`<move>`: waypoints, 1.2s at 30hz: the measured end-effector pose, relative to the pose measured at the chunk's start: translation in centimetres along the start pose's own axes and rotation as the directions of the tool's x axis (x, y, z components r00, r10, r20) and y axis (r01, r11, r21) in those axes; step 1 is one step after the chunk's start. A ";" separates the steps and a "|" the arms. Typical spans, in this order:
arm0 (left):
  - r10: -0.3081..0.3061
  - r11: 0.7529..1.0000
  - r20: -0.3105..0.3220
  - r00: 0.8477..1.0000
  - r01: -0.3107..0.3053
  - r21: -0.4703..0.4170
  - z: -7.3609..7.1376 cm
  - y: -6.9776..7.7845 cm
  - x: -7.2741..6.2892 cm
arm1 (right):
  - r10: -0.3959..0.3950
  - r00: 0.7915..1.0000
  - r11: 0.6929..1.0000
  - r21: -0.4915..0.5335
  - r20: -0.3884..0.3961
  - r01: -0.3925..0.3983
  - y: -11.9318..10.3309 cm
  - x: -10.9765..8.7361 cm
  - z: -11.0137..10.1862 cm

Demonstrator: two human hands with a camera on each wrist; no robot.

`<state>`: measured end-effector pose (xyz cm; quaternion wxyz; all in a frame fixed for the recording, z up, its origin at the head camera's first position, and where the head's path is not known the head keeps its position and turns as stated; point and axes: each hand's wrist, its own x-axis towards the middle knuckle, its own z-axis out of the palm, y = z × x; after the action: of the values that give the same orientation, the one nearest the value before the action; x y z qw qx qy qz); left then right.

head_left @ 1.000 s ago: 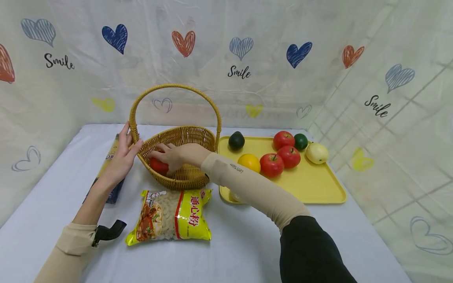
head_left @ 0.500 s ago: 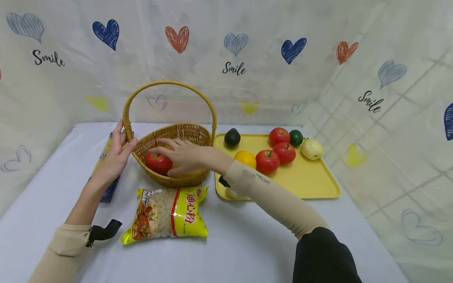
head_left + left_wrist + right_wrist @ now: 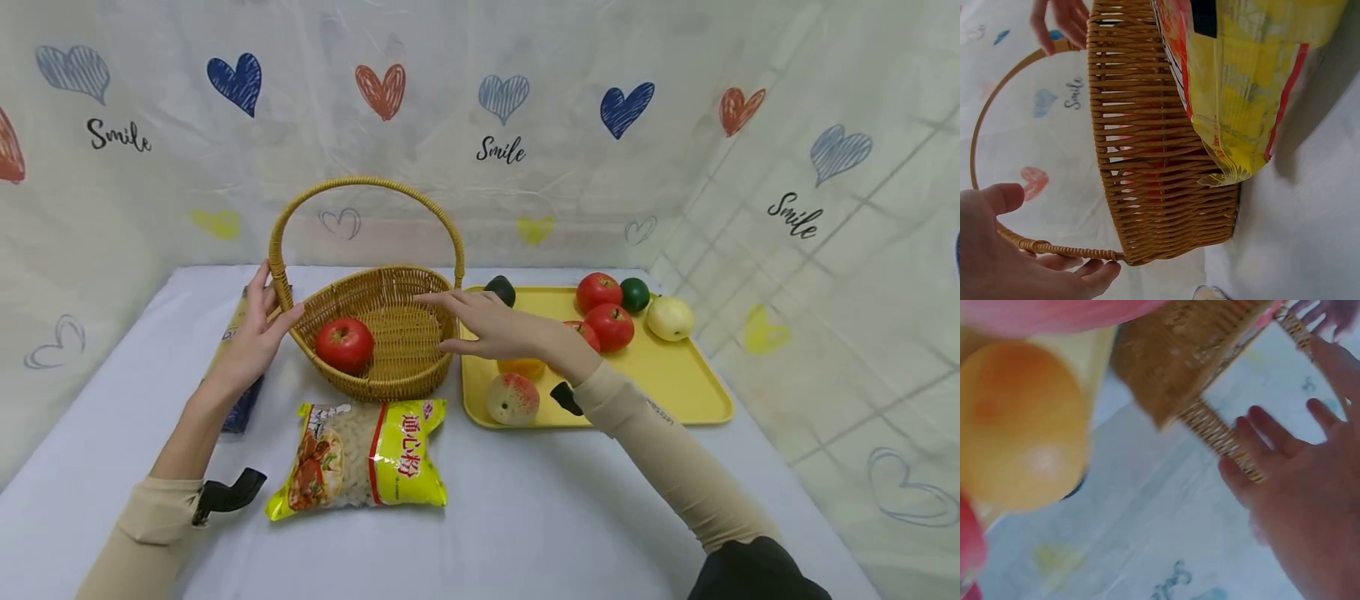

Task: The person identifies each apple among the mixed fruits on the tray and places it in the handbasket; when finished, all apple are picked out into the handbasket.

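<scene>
A wicker basket (image 3: 401, 333) with a tall arched handle stands on the white-covered table. My left hand (image 3: 251, 346) holds the base of the handle at the basket's left side; in the left wrist view the handle passes between its thumb and fingers. One red apple (image 3: 345, 345) lies in the left part of the basket. My right hand (image 3: 502, 327) is above the gap between basket and tray, palm down, fingers spread and nothing in them. Its fingertips overlap the basket's right rim in the head view. An orange (image 3: 1022, 425) appears large and blurred in the right wrist view.
The yellow tray (image 3: 667, 400) to the right bears several red apples (image 3: 610, 327), a peach (image 3: 513, 399), a pale round fruit (image 3: 670, 318) and dark green fruits (image 3: 634, 295). A bag of macaroni (image 3: 360, 457) lies before the basket. A blue-and-yellow package (image 3: 242, 408) lies under my left forearm.
My right hand has let go of the apple inside the basket, lifted out and moved right toward the tray. The left hand has stayed at the handle.
</scene>
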<state>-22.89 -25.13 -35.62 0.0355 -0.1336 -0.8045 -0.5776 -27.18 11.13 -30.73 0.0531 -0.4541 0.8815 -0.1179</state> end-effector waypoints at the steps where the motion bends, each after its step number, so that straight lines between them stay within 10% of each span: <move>1: -0.004 1.000 0.002 1.000 0.004 0.000 -0.1 0.1 0.1 | 0.002 1.000 1.000 0.009 -0.021 -0.002 0.6 -0.6 -0.2; 12: 0.003 1.000 -0.004 1.000 -0.003 -0.015 -0.1 -0.4 -0.6 | 0.222 0.968 0.973 0.087 -0.113 -0.213 9.1 -4.7 -2.0; 28: 0.020 0.999 0.018 1.000 -0.020 -0.032 0.5 -0.1 -0.5 | 0.618 0.780 0.783 -0.010 -0.099 -0.622 18.2 -9.7 -0.4; 36: 0.019 0.999 0.011 1.000 -0.018 -0.035 0.3 -0.1 -0.4 | 0.681 0.732 0.732 0.001 0.008 -0.681 19.2 -9.9 -0.6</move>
<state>-22.51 -24.98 -35.91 0.0341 -0.1447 -0.7933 -0.5903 -36.69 29.99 -35.25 0.0965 -0.1005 0.9861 -0.0903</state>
